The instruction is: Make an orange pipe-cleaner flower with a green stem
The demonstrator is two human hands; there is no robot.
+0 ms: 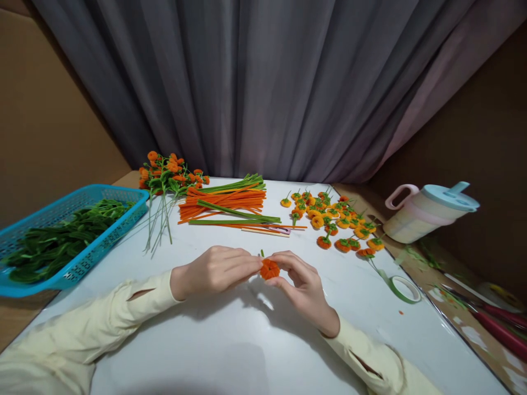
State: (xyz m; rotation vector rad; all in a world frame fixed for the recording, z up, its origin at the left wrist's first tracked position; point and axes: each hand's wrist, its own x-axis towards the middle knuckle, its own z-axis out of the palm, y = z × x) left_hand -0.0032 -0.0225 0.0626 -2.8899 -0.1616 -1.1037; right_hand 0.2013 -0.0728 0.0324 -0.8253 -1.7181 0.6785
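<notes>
Both my hands meet over the middle of the white table (230, 351). Between their fingertips sits a small orange pipe-cleaner pumpkin (269, 269) with a short green stub at its top. My left hand (214, 270) pinches it from the left, fingers curled together. From the right, my right hand (300, 285) grips it with thumb and fingers. Both wrists are in pale yellow sleeves.
A blue basket (119, 222) of green leaves stands at the left. Behind are stemmed orange flowers (168, 173), orange and green pipe cleaners (226, 204), several finished pumpkins (333, 222), a green tape roll (405, 289), a lidded jug (428, 211) and red-handled tools (500, 329).
</notes>
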